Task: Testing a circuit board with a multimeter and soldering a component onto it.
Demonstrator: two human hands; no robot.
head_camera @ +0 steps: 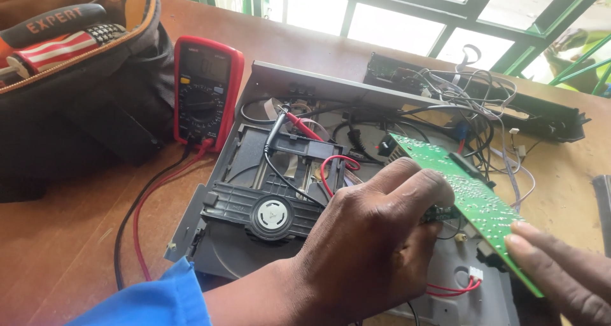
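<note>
Fingers of your left hand [375, 237] pinch the green circuit board [474, 195], tilted at three o'clock over the opened disc player [267, 198]; right hand [563, 272] steadies its lower edge. Light, stiff, fragile: grip edges only.

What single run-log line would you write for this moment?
left hand: grips green circuit board | right hand: fingertips on board edge | opened disc player beneath | red multimeter beside | table
</note>
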